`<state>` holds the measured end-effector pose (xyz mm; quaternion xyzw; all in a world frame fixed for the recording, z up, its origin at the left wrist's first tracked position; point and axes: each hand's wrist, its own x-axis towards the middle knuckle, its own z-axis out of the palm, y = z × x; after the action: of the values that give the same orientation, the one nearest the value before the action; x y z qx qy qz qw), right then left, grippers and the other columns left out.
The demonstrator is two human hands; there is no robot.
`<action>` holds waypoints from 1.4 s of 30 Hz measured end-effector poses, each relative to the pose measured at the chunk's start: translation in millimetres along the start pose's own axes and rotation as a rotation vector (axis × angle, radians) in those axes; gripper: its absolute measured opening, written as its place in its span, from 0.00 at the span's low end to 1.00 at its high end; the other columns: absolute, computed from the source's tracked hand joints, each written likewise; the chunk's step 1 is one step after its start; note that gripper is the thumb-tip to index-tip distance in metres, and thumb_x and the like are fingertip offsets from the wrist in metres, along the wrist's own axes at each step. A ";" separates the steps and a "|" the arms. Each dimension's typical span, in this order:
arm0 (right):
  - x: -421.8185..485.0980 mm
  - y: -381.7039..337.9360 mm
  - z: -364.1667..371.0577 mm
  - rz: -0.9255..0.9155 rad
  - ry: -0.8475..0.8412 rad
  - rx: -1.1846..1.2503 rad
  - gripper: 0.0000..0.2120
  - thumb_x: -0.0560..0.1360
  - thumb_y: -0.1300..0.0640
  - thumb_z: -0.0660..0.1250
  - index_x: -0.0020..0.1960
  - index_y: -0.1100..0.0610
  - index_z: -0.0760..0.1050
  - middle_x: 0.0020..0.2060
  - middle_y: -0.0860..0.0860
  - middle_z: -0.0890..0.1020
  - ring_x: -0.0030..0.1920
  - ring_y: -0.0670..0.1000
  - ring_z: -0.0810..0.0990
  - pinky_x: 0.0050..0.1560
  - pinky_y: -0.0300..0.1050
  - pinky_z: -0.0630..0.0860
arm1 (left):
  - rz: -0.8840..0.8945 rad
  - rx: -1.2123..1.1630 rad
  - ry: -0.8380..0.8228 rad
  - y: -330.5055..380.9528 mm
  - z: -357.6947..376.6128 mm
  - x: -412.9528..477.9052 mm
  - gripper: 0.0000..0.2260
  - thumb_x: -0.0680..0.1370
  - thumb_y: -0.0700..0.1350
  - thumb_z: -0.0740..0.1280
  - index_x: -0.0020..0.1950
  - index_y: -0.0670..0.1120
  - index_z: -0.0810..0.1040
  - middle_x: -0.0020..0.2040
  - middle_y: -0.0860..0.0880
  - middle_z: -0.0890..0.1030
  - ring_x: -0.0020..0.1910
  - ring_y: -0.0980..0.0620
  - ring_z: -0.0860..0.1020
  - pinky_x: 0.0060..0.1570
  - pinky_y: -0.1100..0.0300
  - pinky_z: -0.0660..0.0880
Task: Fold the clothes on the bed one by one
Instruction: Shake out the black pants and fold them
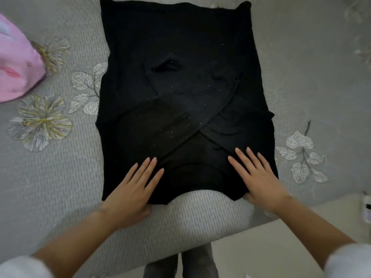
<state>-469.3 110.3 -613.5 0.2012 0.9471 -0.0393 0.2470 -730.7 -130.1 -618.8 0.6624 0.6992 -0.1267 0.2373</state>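
Black knit garment (180,97), spread flat on the grey patterned bed (200,221) and taken here as the landmark. Its neckline lies at the end nearest the person. Its two sleeves are laid crosswise over the body, forming an X a little toward the near end from the garment's middle. This arrangement probably narrows the piece to a plain rectangle, so the remaining folds can run end to end.

The left grip (130,189), a bare hand, rests palm-down on the garment's near left corner. The right grip (259,177) rests the same way on the near right corner. Both have straight, slightly spread fingers and enclose nothing. The thumbs lie along the near edge, and whether they pass beneath it cannot be told. Flat pressure at both corners probably serves to smooth the cloth and pin the crossed sleeves. It also places the person to lift this end toward the far hem.

Count:
- One black garment, with two folded sleeves.
- Two grips, both flat and unclosed.
- One pink cloth (18,63), well apart to the garment's left and cut by the frame, judged to be another item awaiting its turn.
- Two flower motifs to the garment's left.
- One leaf sprig on each side of the garment.
- One small container (367,205), beyond the garment's near right corner and too cropped to identify.
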 end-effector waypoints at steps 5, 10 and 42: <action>21.1 0.8 -11.6 0.118 0.041 0.231 0.35 0.72 0.68 0.64 0.77 0.58 0.56 0.74 0.58 0.65 0.73 0.58 0.63 0.71 0.48 0.61 | -0.016 -0.004 0.028 2.1 3.0 20.3 0.31 0.82 0.42 0.55 0.75 0.46 0.35 0.76 0.45 0.39 0.77 0.48 0.41 0.73 0.55 0.43; 38.9 11.2 -45.9 0.291 0.045 0.490 0.32 0.69 0.71 0.60 0.71 0.55 0.69 0.62 0.57 0.78 0.63 0.59 0.75 0.61 0.49 0.72 | -0.218 -0.297 0.145 -7.1 -36.7 40.9 0.14 0.77 0.42 0.62 0.60 0.52 0.77 0.48 0.54 0.80 0.44 0.54 0.78 0.39 0.64 0.71; 167.4 92.9 -185.0 0.105 -0.235 0.480 0.04 0.71 0.56 0.70 0.44 0.51 0.75 0.38 0.47 0.78 0.39 0.45 0.77 0.34 0.39 0.68 | -0.356 -0.728 -0.279 -149.6 -177.1 91.2 0.14 0.64 0.37 0.69 0.45 0.51 0.80 0.35 0.51 0.83 0.32 0.55 0.81 0.32 0.62 0.76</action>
<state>-649.1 288.1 -530.3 0.2968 0.8638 -0.2728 0.3023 -908.2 22.4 -533.4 0.3807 0.7630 0.0009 0.5225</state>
